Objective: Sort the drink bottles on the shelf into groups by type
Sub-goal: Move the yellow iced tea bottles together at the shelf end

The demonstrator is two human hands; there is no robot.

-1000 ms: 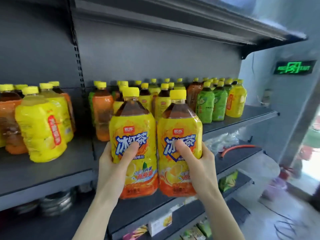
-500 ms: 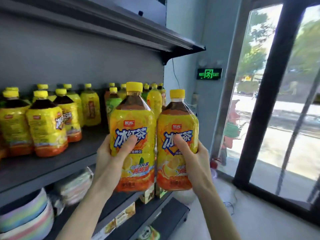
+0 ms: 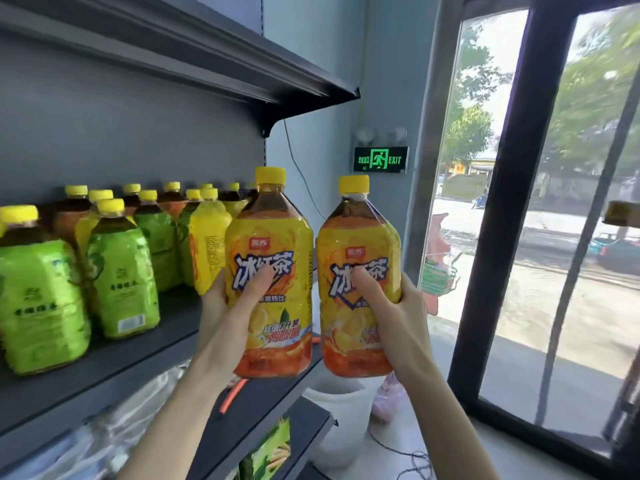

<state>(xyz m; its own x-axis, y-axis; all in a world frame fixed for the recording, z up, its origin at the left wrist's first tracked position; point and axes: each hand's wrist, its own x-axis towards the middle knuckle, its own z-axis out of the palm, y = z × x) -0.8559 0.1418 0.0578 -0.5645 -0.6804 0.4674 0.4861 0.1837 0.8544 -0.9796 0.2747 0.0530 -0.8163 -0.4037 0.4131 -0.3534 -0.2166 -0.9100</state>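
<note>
I hold two identical yellow iced-tea bottles with yellow caps side by side in front of the shelf's right end. My left hand [image 3: 228,306] grips the left iced-tea bottle [image 3: 272,327], thumb across its label. My right hand [image 3: 394,313] grips the right iced-tea bottle [image 3: 353,237] the same way. On the grey shelf [image 3: 149,344] to the left stand green-label tea bottles [image 3: 121,278], a plain yellow-label bottle [image 3: 207,244] and darker orange bottles behind them.
An upper shelf board [image 3: 207,53] overhangs the bottles. Lower shelves [image 3: 277,382] hold packaged goods. A white bucket [image 3: 343,427] stands on the floor by the wall. A green exit sign [image 3: 381,160] and a dark-framed window [image 3: 498,202] lie to the right.
The view has swung right along the shelf with both bottles still in my hands; the green-label bottles and the shelf's right end now sit beside them.
</note>
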